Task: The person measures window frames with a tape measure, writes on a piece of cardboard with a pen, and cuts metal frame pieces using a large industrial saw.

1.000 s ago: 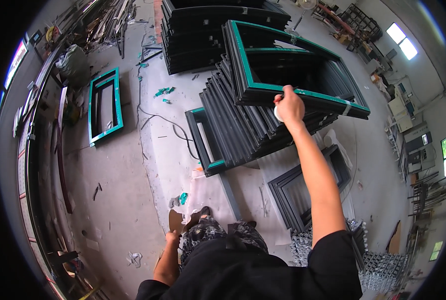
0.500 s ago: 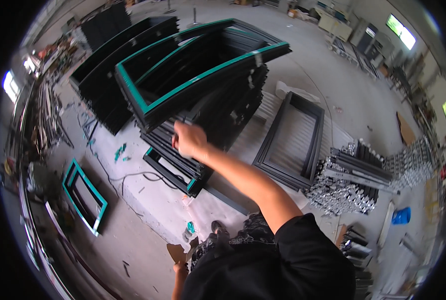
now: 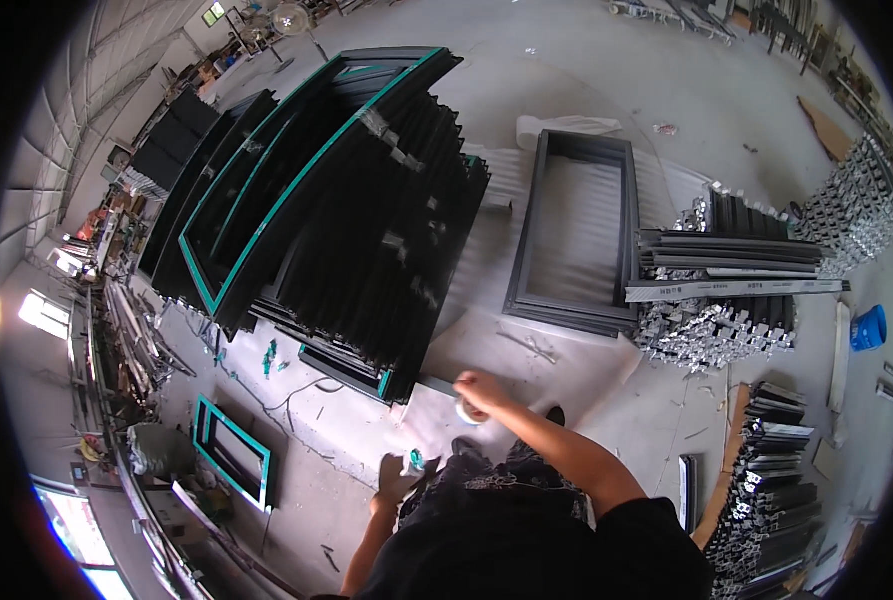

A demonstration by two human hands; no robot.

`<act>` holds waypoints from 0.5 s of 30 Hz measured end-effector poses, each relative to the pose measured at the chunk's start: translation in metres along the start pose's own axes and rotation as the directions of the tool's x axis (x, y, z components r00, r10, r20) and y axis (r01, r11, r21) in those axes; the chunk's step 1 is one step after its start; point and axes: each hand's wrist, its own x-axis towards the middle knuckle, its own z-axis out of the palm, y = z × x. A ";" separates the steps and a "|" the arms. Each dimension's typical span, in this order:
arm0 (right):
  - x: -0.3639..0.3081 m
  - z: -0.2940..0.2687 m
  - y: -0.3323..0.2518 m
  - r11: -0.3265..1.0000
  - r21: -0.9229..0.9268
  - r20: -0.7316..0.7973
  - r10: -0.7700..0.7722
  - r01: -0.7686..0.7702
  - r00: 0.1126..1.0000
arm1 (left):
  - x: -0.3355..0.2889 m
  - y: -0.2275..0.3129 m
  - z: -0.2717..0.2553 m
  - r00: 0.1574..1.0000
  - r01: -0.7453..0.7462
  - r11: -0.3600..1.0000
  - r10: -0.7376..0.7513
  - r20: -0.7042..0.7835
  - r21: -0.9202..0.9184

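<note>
Slanting right hand [image 3: 480, 392] up-left at lower centre, curling fingers round roll [image 3: 467, 413] of unclear axis; pinching upward-pointing card [image 3: 393, 475] in left hand [image 3: 382, 500].

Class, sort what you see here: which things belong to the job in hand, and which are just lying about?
Likely in the job:
- White roll, in the right hand
- Brown piece, at the left hand
- Stack of dark frames, ahead of the hands

Apparently just lying about:
- Green scraps
- Blue bucket
- Standing fan
</note>
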 end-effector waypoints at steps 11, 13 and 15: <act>-0.104 -0.154 0.165 0.778 0.563 -0.173 0.441 -0.279 0.881 | 0.074 0.184 -0.064 0.683 0.723 0.681 -0.730 -0.029 -0.112; -0.114 -0.158 0.180 0.753 0.614 -0.225 0.455 -0.238 0.862 | 0.072 0.178 -0.045 0.669 0.706 0.673 -0.736 -0.107 -0.221; -0.120 -0.162 0.190 0.726 0.641 -0.179 0.459 -0.251 0.870 | 0.080 0.190 -0.042 0.566 0.751 0.524 -0.824 -0.017 -0.401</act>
